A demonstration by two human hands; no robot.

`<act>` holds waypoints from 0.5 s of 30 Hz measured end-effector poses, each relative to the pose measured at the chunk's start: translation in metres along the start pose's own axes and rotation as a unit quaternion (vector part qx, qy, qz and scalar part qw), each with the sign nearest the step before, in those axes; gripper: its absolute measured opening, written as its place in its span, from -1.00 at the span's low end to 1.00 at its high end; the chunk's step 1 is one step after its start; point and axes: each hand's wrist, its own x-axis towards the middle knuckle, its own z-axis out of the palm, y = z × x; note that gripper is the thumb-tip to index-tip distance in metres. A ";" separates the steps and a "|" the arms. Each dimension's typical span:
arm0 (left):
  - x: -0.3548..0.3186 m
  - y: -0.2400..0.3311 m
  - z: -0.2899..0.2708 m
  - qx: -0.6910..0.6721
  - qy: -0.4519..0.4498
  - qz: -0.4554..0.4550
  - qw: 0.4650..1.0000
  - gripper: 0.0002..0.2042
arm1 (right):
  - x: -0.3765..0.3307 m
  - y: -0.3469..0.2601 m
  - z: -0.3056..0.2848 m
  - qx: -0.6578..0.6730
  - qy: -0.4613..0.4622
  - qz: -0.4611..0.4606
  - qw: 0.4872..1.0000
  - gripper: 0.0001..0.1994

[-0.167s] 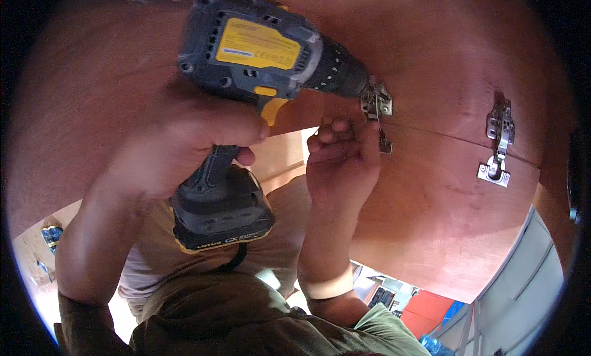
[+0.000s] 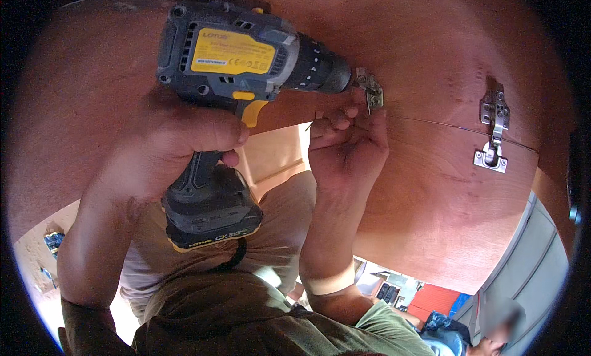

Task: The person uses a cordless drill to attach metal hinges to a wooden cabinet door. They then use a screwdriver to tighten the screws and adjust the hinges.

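My left hand (image 2: 191,131) is wrapped round the grip of a black and grey cordless drill (image 2: 280,54) with a yellow label and yellow trigger. The drill lies nearly level, its chuck pointing right at a metal cabinet hinge (image 2: 373,94) on the reddish-brown wood panel. Just below the chuck, my right hand (image 2: 348,143) has its fingers curled and its thumb raised against the hinge, gripping it from below. The hand hides the hinge's lower part. Whether a screw sits at the drill's tip cannot be made out.
A second hinge (image 2: 494,128) is fixed across the panel joint at the right. The wood panel (image 2: 431,214) curves around my arms. A person (image 2: 452,334) is at the lower right, near a red surface (image 2: 433,302) and grey panelling (image 2: 523,263).
The drill has drawn back a little to the left, its chuck now farther from the hinge. My right hand has shifted slightly right and covers the hinge's lower part. A person has appeared lower right.
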 end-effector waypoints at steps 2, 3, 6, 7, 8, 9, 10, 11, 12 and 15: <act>-0.002 -0.006 0.000 0.015 0.013 -0.031 0.999 -0.70 | -0.001 -0.004 -0.003 0.038 -0.004 0.025 0.999 -0.67; -0.003 -0.008 0.000 0.023 0.019 -0.047 0.998 -0.70 | -0.001 -0.006 -0.005 0.057 -0.007 0.038 0.998 -0.67; -0.003 -0.002 0.002 0.011 0.032 -0.030 0.999 -0.66 | 0.008 -0.006 -0.006 0.116 -0.028 0.056 0.991 -0.70; -0.002 0.000 0.001 0.013 0.029 -0.036 0.999 -0.66 | 0.009 -0.007 -0.002 0.122 -0.036 0.053 0.990 -0.70; -0.002 0.002 0.001 0.015 0.026 -0.041 0.999 -0.65 | 0.009 -0.007 0.003 0.128 -0.045 0.051 0.989 -0.71; -0.001 0.004 0.001 0.016 0.023 -0.046 0.999 -0.64 | 0.010 -0.008 0.008 0.133 -0.054 0.048 0.988 -0.71; -0.002 0.004 0.002 0.008 0.026 -0.044 0.999 -0.65 | 0.012 -0.009 0.005 0.131 -0.054 0.052 0.989 -0.71; -0.004 0.003 0.004 0.000 0.029 -0.042 0.999 -0.66 | 0.014 -0.010 0.001 0.128 -0.054 0.056 0.989 -0.70; -0.005 0.003 0.005 -0.008 0.032 -0.040 0.999 -0.67 | 0.016 -0.012 -0.003 0.125 -0.054 0.061 0.989 -0.68; -0.007 0.002 0.004 0.020 0.038 -0.054 0.998 -0.70 | 0.018 -0.014 -0.005 0.120 -0.025 0.068 0.990 -0.69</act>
